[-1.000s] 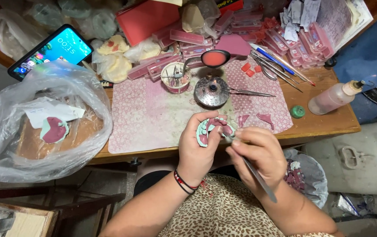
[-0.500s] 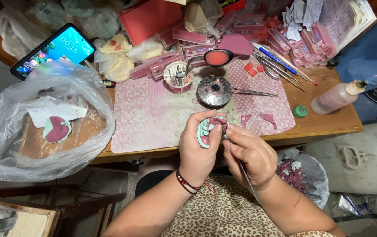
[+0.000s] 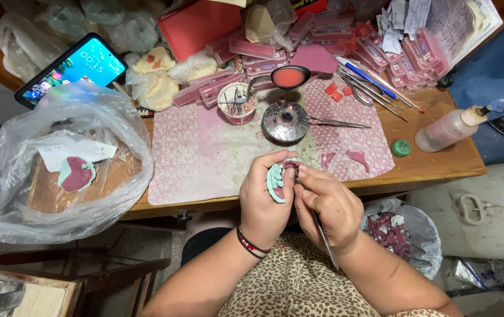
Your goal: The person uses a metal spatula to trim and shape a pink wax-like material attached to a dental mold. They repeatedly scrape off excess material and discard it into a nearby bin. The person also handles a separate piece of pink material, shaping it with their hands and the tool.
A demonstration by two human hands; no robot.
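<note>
My left hand (image 3: 262,199) grips a small green dental cast (image 3: 276,182) with dark pink wax on it, held over the table's front edge. My right hand (image 3: 327,202) holds a thin metal wax tool (image 3: 324,238) like a pen, its tip hidden at the cast between my fingers. Both hands touch each other around the cast. Just beyond them a round metal spirit lamp (image 3: 285,121) stands on the pink patterned cloth (image 3: 205,154).
A clear plastic bag (image 3: 58,164) with another cast (image 3: 76,174) sits at the left, a phone (image 3: 71,68) behind it. Pink boxes (image 3: 252,48), a tool cup (image 3: 236,103), metal tools (image 3: 375,93), a squeeze bottle (image 3: 448,129) and a green cap (image 3: 401,148) crowd the table. A scrap bag (image 3: 404,235) hangs below.
My hands drew closer together and the right hand's tool came up against the cast; the tool's long shaft now points down toward my lap.
</note>
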